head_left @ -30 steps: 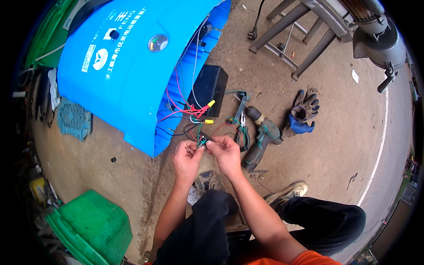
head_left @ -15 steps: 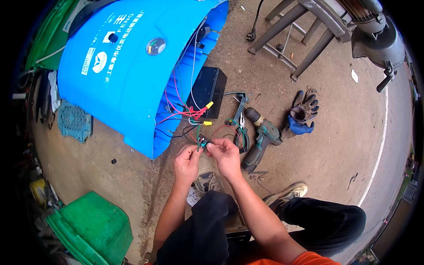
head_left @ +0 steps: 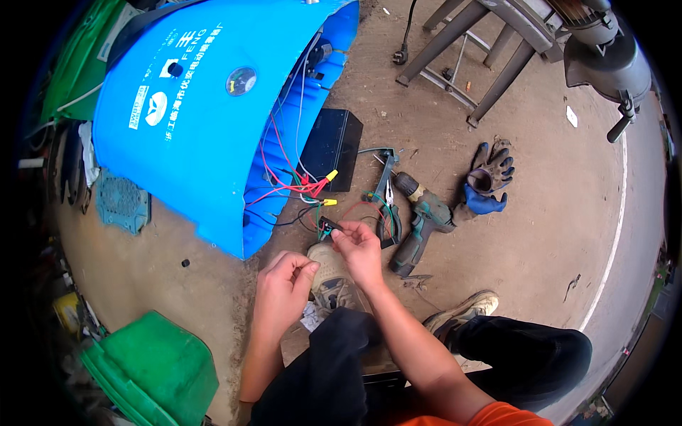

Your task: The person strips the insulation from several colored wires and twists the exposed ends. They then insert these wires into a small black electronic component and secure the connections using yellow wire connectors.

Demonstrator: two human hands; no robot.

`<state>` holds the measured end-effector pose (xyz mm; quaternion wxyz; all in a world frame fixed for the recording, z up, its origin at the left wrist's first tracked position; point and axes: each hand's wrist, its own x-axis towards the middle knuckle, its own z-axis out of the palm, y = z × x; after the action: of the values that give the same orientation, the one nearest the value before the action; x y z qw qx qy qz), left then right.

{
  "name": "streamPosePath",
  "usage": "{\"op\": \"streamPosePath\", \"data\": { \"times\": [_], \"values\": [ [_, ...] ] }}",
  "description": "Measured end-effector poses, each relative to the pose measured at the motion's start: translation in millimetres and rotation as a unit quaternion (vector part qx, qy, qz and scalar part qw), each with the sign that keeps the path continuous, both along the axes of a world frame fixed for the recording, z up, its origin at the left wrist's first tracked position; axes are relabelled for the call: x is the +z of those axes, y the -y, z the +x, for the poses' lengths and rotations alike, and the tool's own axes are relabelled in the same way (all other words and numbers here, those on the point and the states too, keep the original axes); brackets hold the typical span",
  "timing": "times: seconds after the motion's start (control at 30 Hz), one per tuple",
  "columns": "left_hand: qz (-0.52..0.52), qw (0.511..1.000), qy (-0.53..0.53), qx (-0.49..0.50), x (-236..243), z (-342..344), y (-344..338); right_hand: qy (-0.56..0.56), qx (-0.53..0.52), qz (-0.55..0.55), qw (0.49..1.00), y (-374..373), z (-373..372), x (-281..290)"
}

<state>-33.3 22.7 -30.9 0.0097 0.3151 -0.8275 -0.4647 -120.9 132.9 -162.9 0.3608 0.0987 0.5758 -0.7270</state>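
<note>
Between the thumb and fingers of my right hand (head_left: 359, 248) is a small black electrical part (head_left: 326, 224) with a bit of teal on it and thin wires running off. My left hand (head_left: 283, 287) is apart from it, lower and to the left, its thumb and forefinger pressed together. Whether anything tiny is pinched there cannot be made out. Just beyond, red wires (head_left: 284, 187) come out of the open underside of a blue plastic tank (head_left: 192, 184) lying on its side. Yellow wire connectors (head_left: 329, 202) cap some of the joined ends. Beside the wires lies a black box (head_left: 344, 149).
Right of my hands lie a cordless drill (head_left: 426, 216), pliers (head_left: 389, 197) and work gloves (head_left: 490, 174). A metal stand (head_left: 522, 25) is at the upper right. On the left are a green bin (head_left: 160, 362) and a blue-grey plastic plate (head_left: 122, 200). My shoe (head_left: 330, 273) is under my hands.
My left hand has let go of the small black part and moved down and left. My right hand still holds it. The view has shifted slightly.
</note>
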Motion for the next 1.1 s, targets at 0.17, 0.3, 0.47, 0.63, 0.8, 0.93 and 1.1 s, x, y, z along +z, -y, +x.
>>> {"op": "streamPosePath", "data": {
  "times": [0.17, 0.3, 0.47, 0.63, 0.8, 0.93, 1.1],
  "values": [
    [-0.11, 0.968, -0.225, 0.027, 18.7, -32.7, -14.7, -0.011, 0.027, 0.043, 0.999, 8.3, -9.0, -9.7],
    [-0.202, 0.943, -0.262, 0.045, 9.0, -39.8, -13.1, -0.079, 0.1, 0.083, 0.988, 18.7, -11.1, -8.8],
    [-0.226, 0.957, -0.175, 0.054, 15.8, -61.0, -8.9, -0.239, 0.175, 0.184, 0.937, -5.8, -29.6, 30.4],
    [-0.238, 0.955, -0.166, 0.058, 15.1, -68.7, -1.9, -0.423, 0.102, 0.29, 0.852, -22.3, -104.0, 26.8],
    [-0.252, 0.952, -0.169, 0.032, 8.3, -73.6, -2.1, -0.533, 0.415, 0.412, 0.612, -12.7, -152.8, 3.8],
    [-0.245, 0.955, -0.16, 0.047, 3.9, -73.7, -1.8, -0.459, 0.534, 0.485, 0.519, 3.0, -163.0, 13.9],
    [-0.246, 0.95, -0.183, 0.058, 1.5, -74.2, 1.3, -0.501, 0.538, 0.464, 0.494, 8.7, -148.4, 0.1]
  ]
}}
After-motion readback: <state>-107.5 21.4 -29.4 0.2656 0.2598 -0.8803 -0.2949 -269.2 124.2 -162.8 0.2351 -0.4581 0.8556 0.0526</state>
